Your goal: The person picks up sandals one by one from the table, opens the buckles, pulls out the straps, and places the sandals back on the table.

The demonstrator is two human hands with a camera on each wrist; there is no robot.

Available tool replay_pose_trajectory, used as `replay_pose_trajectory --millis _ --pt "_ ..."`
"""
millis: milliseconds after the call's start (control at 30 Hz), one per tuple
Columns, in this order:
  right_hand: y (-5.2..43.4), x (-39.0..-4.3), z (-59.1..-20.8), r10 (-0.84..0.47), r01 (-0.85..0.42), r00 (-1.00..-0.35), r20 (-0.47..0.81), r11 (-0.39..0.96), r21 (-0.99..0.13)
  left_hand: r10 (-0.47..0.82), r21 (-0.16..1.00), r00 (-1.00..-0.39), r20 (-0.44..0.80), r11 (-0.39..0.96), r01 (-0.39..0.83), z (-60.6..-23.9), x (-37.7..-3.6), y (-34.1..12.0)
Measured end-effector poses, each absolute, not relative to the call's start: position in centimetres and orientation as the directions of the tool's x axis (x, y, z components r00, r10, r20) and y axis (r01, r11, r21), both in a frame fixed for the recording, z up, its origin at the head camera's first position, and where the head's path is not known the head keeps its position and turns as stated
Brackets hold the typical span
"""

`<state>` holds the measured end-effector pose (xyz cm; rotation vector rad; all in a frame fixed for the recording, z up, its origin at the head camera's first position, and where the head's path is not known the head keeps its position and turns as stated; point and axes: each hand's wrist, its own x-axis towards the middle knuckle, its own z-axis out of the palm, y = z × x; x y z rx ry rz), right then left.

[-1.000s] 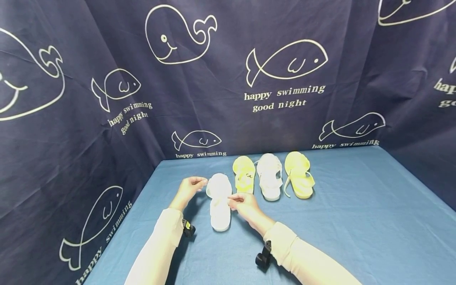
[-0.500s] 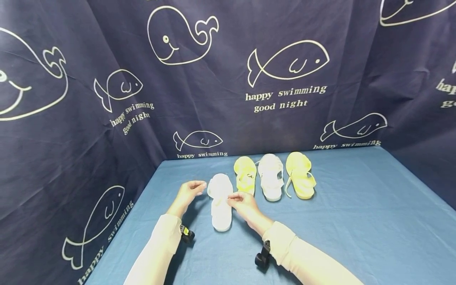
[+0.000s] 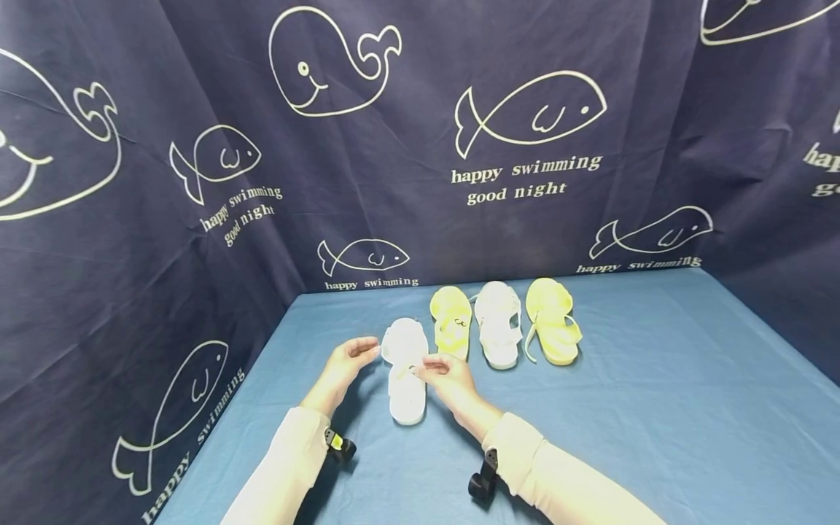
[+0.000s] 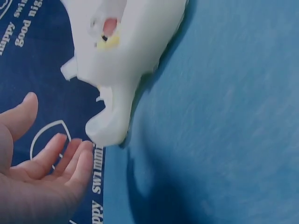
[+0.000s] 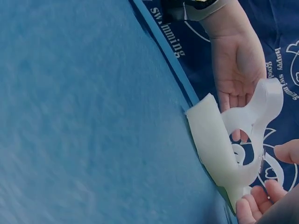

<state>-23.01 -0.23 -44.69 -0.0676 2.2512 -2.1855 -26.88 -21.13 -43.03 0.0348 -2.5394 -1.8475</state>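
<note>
A white sandal [image 3: 405, 386] lies on the blue cloth between my hands, toe pointing away. My left hand [image 3: 367, 351] is open beside the toe end, palm turned to the sandal. In the left wrist view its fingertips [image 4: 86, 151] are right at the edge of the white sandal [image 4: 126, 51]. My right hand [image 3: 426, 364] is at the sandal's right side and pinches its thin strap near the small buckle. The right wrist view shows the white sandal [image 5: 215, 135] on edge, my right hand [image 5: 273, 179] at its strap end and the left palm [image 5: 236, 70] behind it.
Further back stand a yellow sandal [image 3: 450, 321], a second white sandal [image 3: 497, 324] and another yellow sandal [image 3: 553, 321] in a row. The blue table [image 3: 656, 408] is walled by dark fish-print cloth [image 3: 197, 219] behind and on both sides.
My left hand has let go of the toe end, opened its fingers and dropped a little toward me. The right hand stays at the strap.
</note>
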Motion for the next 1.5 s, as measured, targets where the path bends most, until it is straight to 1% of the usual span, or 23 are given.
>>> replay_pose_trajectory --millis 300,567,667,833,1000,1267,1500 --pt "-0.1 -22.3 -44.8 -0.042 0.068 -0.997 -0.069 0.014 -0.998 -0.015 0.969 -0.998 -0.069 0.237 -0.071 -43.9 -23.9 -20.5" --pt "0.1 -21.3 -44.4 -0.132 0.131 -0.984 -0.116 -0.105 -0.986 0.042 0.99 -0.992 -0.119 0.086 -0.115 -44.8 -22.2 -19.8" --pt "0.1 -21.0 -44.2 -0.148 0.143 -0.981 -0.125 -0.116 -0.983 0.061 0.992 -0.991 -0.121 0.044 -0.119 -45.0 -21.7 -19.4" --pt "0.0 -20.4 -44.0 -0.147 0.126 -0.983 -0.112 -0.085 -0.988 0.07 0.993 -0.99 -0.122 0.012 -0.122 -45.2 -20.7 -18.8" --pt "-0.3 -20.1 -44.1 -0.155 0.108 -0.983 -0.094 -0.083 -0.991 0.074 0.992 -0.989 -0.125 -0.019 -0.126 -45.3 -20.0 -18.5" --pt "-0.6 -19.6 -44.5 -0.188 0.093 -0.98 -0.07 -0.119 -0.988 0.12 0.99 -0.985 -0.127 -0.042 -0.133 -45.3 -19.1 -18.4" --pt "-0.6 -19.4 -44.6 -0.182 0.081 -0.981 -0.059 -0.115 -0.99 0.106 0.987 -0.985 -0.137 -0.07 -0.145 -45.4 -18.7 -18.2"
